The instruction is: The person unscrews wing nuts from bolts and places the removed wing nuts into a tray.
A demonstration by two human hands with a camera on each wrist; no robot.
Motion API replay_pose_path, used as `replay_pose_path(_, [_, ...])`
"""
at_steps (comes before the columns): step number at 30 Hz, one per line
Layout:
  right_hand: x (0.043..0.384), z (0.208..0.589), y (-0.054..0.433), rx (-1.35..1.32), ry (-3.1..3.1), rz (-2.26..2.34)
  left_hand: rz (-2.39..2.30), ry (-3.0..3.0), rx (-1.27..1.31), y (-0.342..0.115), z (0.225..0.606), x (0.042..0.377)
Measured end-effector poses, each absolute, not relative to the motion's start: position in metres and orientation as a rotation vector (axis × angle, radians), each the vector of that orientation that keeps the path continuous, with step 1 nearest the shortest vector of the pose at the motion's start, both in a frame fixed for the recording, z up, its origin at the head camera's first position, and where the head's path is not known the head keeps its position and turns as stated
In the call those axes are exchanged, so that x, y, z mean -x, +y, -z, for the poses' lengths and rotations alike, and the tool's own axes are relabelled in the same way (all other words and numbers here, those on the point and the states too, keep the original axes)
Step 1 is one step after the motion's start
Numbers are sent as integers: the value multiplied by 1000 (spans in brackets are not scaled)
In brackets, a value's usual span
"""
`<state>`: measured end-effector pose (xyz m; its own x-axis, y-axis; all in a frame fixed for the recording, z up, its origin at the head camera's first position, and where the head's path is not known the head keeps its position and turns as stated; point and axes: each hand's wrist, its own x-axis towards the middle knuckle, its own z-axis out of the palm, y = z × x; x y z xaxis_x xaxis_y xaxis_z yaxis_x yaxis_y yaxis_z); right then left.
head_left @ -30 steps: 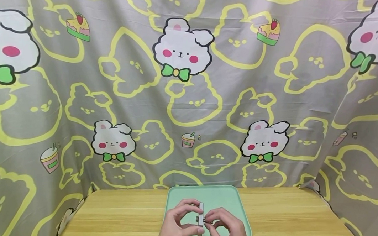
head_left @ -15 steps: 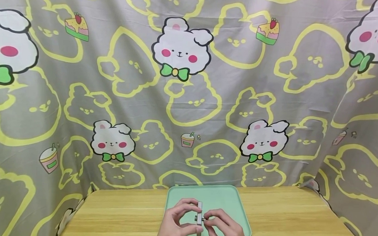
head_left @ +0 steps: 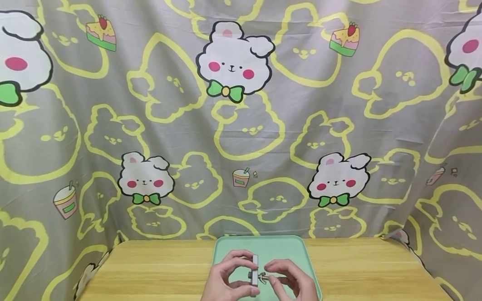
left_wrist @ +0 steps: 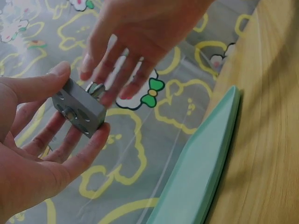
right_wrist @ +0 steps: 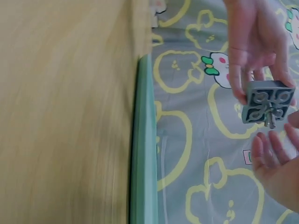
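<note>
My left hand [head_left: 230, 279] holds a grey square block [left_wrist: 81, 107] by opposite edges, thumb on one side and fingertips on the other, upright over the tray in the head view. Four round recesses show on the block's face in the right wrist view. A metal bolt [right_wrist: 272, 122] runs through the block, and a wing nut [head_left: 263, 277] sits on its threaded end, facing my right hand [head_left: 295, 283]. The thumb and fingers of that hand are spread apart around the wing nut, with fingertips close to it and not pinching it.
A light green tray [head_left: 313, 281] lies on the wooden table [head_left: 365, 275] beneath both hands. Behind and at the sides hangs a grey curtain [head_left: 241, 137] with yellow outlines and white cartoon bears.
My right fingers, which pinched the wing nut half a second ago, have come apart from it, baring its wings. The left hand keeps its grip on the block.
</note>
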<state>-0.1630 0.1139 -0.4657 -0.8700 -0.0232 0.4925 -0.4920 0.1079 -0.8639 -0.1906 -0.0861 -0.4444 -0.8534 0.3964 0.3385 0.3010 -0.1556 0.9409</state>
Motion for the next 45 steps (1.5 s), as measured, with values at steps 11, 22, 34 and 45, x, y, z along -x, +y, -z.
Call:
replay_pose_path(11, [175, 466, 133, -301, -2083, -2582, -2082, 2066, -908, -81, 445, 186])
replay_pose_path(22, [177, 469, 137, -326, -2069, -2723, -2053, 2102, -939, -79, 448, 187])
replay_pose_path(34, [177, 470, 135, -321, -2114, -2637, -2062, 2090, -917, -79, 449, 187])
replay_pose_path(45, [169, 465, 127, -488, -2108, -2363, -2123, 2024, -849, -80, 446, 187])
